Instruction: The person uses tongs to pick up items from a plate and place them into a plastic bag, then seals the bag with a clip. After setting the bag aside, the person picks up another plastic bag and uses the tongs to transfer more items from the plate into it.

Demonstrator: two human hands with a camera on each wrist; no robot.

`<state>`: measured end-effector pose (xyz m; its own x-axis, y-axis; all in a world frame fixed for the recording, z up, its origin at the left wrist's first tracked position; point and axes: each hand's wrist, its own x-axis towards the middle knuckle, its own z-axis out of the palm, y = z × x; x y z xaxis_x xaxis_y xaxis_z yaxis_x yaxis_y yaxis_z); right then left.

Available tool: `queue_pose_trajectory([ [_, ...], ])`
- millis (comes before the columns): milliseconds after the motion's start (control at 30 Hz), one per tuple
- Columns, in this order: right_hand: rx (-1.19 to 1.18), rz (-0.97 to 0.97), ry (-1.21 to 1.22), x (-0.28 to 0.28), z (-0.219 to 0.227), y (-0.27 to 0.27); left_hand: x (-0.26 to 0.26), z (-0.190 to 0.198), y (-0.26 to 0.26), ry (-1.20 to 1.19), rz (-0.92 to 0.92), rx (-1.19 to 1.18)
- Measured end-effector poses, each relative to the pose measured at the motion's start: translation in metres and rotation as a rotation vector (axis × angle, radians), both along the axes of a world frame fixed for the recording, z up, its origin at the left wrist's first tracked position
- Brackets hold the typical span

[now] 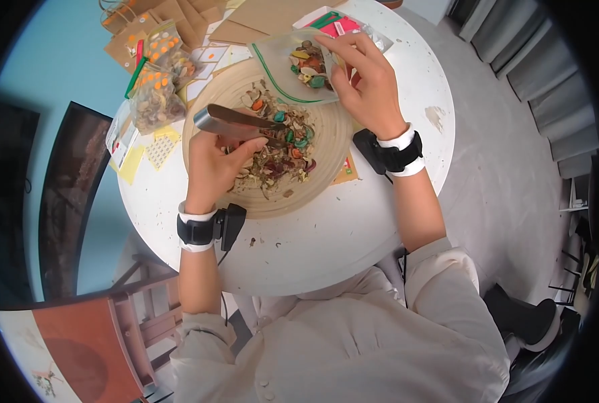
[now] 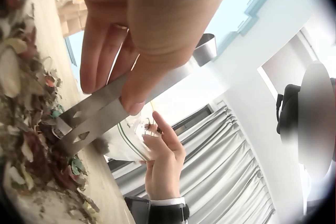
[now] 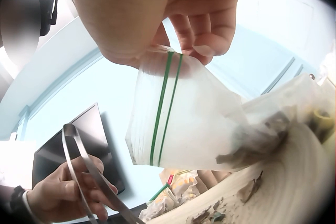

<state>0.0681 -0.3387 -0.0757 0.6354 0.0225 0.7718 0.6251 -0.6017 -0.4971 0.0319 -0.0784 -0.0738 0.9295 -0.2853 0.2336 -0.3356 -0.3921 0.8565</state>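
Note:
My left hand (image 1: 220, 164) grips metal tongs (image 2: 100, 113), thumb on one arm and fingers at the other. The tips of the tongs are among the potpourri (image 1: 272, 164), a pile of dried petals with green and orange bits. The pile lies on a round wooden tray (image 1: 329, 171). My right hand (image 1: 373, 87) pinches the clear zip bag (image 3: 197, 111) near its green-striped mouth. Some potpourri shows inside the bag, low in it in the right wrist view. The bag is over the tray's far right part.
Two filled zip bags (image 1: 157, 104) stand left of the tray. Brown paper bags (image 1: 178, 23) lie at the back, with a box holding pink and green packs (image 1: 339, 23) farther right. A sticker sheet (image 1: 160, 150) is on the white round table (image 1: 299, 258).

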Motion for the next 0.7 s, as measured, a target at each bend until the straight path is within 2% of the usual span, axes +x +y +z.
queue_pose_trajectory([
  [100, -0.012, -0.014, 0.002, 0.0, 0.0, -0.001, 0.003, 0.0, -0.005, 0.02, -0.011, -0.08],
  [300, 0.021, -0.001, 0.013, 0.001, -0.003, 0.0, 0.001, 0.0, -0.005, -0.015, 0.138, 0.002],
  [400, 0.032, -0.002, -0.016, 0.002, -0.003, -0.001, -0.004, 0.016, -0.002, 0.11, 0.205, -0.084],
  [433, 0.036, -0.003, -0.014, 0.002, -0.003, -0.001, -0.006, 0.019, 0.0, -0.004, 0.166, -0.168],
  [533, 0.037, -0.012, -0.003, 0.001, -0.003, -0.001, -0.004, 0.044, -0.002, -0.178, 0.179, -0.196],
  [633, 0.031, -0.02, 0.008, 0.001, -0.001, -0.002, 0.006, 0.067, -0.017, -0.304, 0.262, -0.246],
  [700, 0.049, -0.004, 0.009, 0.001, -0.003, -0.002, 0.022, 0.071, -0.034, -0.359, 0.164, -0.405],
])
